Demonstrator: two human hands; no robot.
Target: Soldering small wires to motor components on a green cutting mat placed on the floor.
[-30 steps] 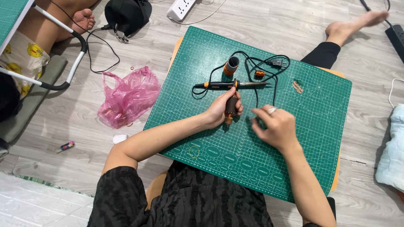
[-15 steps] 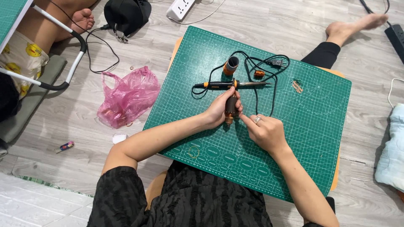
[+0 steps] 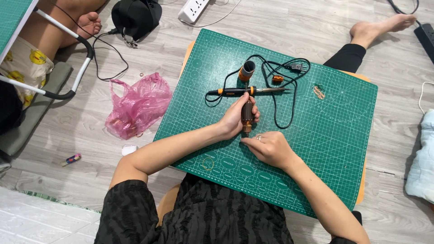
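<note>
My left hand [image 3: 235, 118] grips a brown cylindrical part [image 3: 247, 115], held upright on the green cutting mat [image 3: 334, 135]. My right hand [image 3: 270, 148], with a ring on one finger, rests on the mat just below it. Its fingertips are pinched together close to the cylinder's lower end, and I see nothing between them. Just beyond my left hand lies a black and orange soldering iron [image 3: 239, 91], whose black cord [image 3: 289, 97] loops to the right. Further back stand an orange and black tube [image 3: 247, 71] and a small copper coil [image 3: 277, 78].
Copper wire scraps [image 3: 318, 91] lie on the mat at the right. On the floor are a pink plastic bag [image 3: 138, 104], a white power strip [image 3: 194, 10], a black bag [image 3: 135, 16] and a pale blue cloth [image 3: 422, 162]. Another person's legs [image 3: 68, 18] are at the top left.
My right hand has moved left and nearer to me, from the open mat to just under the brown cylinder. My left hand has kept hold of the cylinder.
</note>
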